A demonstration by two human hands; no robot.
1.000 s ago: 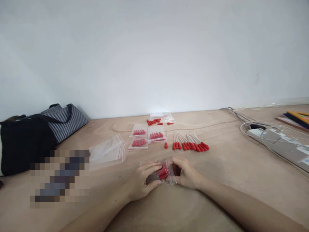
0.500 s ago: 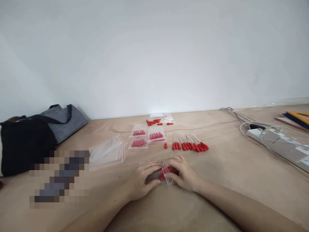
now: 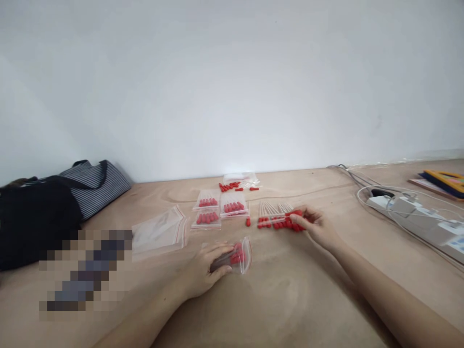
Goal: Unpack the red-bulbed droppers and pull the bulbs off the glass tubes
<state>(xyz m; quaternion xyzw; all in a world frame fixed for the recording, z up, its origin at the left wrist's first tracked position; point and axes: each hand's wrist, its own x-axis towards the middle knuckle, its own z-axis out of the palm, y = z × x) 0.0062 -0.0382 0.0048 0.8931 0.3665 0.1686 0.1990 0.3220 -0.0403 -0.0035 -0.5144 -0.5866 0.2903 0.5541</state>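
My left hand (image 3: pixel 203 270) is closed around a clear zip bag (image 3: pixel 247 253), its mouth facing right. Red rubber bulbs show inside the bag, but the left fingers hide the rest of its contents. To the right and farther off, my right hand (image 3: pixel 313 224) pinches a dropper (image 3: pixel 293 212) by its red bulb, the thin clear tube pointing left. Below that dropper lies a row of droppers (image 3: pixel 268 217), red bulbs toward me and pale tubes fanned away. A single dropper (image 3: pixel 248 221) lies just left of the row.
Zip bags filled with red-bulbed droppers (image 3: pixel 207 217) lie beyond my left hand. Flat clear bags (image 3: pixel 159 229) are left of them. Loose red bulbs (image 3: pixel 229 186) sit near the wall. A power strip (image 3: pixel 416 212) with cables is at right, a dark bag (image 3: pixel 39 222) at left.
My right hand has let go of the zip bag, moved right and away to the dropper row, and taken hold of a dropper. My left hand keeps the bag, shifted slightly left.
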